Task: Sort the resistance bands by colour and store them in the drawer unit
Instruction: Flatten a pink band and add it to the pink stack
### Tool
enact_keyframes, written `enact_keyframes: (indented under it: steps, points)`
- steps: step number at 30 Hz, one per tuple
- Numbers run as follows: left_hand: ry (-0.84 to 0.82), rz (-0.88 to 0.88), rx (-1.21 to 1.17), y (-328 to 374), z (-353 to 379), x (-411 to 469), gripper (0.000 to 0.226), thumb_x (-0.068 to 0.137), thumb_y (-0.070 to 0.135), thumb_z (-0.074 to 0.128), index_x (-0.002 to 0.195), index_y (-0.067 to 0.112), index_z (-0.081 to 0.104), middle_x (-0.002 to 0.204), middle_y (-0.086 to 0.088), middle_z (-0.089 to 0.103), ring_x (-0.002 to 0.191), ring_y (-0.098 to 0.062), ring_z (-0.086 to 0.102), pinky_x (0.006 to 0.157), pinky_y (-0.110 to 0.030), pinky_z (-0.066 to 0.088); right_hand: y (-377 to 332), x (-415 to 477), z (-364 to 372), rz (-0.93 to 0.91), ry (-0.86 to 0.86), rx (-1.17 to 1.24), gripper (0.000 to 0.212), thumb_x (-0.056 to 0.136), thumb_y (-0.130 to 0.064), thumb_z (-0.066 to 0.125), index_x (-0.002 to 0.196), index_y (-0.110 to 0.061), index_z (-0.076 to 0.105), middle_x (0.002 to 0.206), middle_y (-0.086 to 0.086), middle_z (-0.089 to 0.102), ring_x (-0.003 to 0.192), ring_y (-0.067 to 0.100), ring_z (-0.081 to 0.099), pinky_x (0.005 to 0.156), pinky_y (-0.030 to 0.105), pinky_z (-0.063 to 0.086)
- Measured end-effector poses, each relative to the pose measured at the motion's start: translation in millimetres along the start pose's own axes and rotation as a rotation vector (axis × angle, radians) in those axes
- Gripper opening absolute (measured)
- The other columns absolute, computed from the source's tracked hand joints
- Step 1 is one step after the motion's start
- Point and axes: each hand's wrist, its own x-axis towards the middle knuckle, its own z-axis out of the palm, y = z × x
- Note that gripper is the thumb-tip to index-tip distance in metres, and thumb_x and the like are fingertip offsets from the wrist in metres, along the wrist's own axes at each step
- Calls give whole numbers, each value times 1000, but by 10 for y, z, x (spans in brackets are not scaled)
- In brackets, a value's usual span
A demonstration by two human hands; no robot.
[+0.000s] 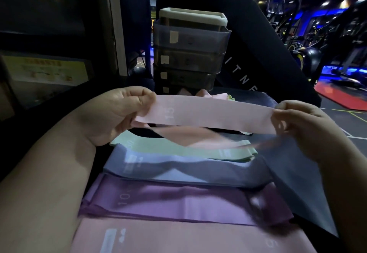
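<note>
Below the fingers and nearest the person, four flat piles lie in a row running away across the desk [294,173], one colour each, which looks like the sorting laid out: a pink pile [178,237], then a purple pile [168,201], a blue pile [178,165] and a green pile [178,147]. Layered edges suggest several bands in each, but I cannot count them. Above the green pile one pink band [208,113] hangs in the air, stretched flat. The left hand [111,113] pinches its left end with fingers [143,100] closed on it, and the right hand [303,125] pinches the other end the same way, probably to smooth it and read its colour before laying it down. Just beyond the fingers a small crumpled heap [206,94] of pink and green waits unsorted. Behind that stands the drawer unit [188,54], four drawers showing, all closed, each with a pale label.
</note>
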Motion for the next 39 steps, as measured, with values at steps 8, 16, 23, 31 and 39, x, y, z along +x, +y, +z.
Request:
enact_keyframes:
  steps: [8,16,23,31,39]
  points:
    - [26,-19,164,-46,45,7,45,54,58,81,62,19,59,55,7,58,52,-4,53,58,-20,47,31,-37,2,144,-107,304,26,78,-21,53,53,-20,58,49,-3,49,43,6,48,48,17,44]
    - [214,-123,367,-144,104,47,28,91,37,58,72,17,53,47,11,54,63,-17,60,50,-25,40,183,-31,-60,189,-187,559,24,82,-16,53,93,-8,72,75,6,68,67,15,66,63,27,56]
    - [236,-87,202,-99,100,55,22,91,30,56,76,14,52,59,3,58,56,-10,60,46,-19,44,249,20,-101,157,-245,495,49,48,-17,85,95,-11,74,84,10,69,78,24,69,77,38,57]
    - [282,-80,56,-89,60,83,20,94,24,53,77,15,52,52,12,57,49,2,56,51,-16,51,228,43,-65,284,-163,517,26,60,-10,66,84,-7,75,75,11,67,64,18,65,64,30,58]
    - [308,-71,-137,-47,61,54,22,95,11,49,73,12,54,56,6,59,54,-4,59,53,-17,54,88,-46,-36,327,-27,93,15,71,-10,70,85,-11,64,59,-9,63,54,0,59,47,13,46]
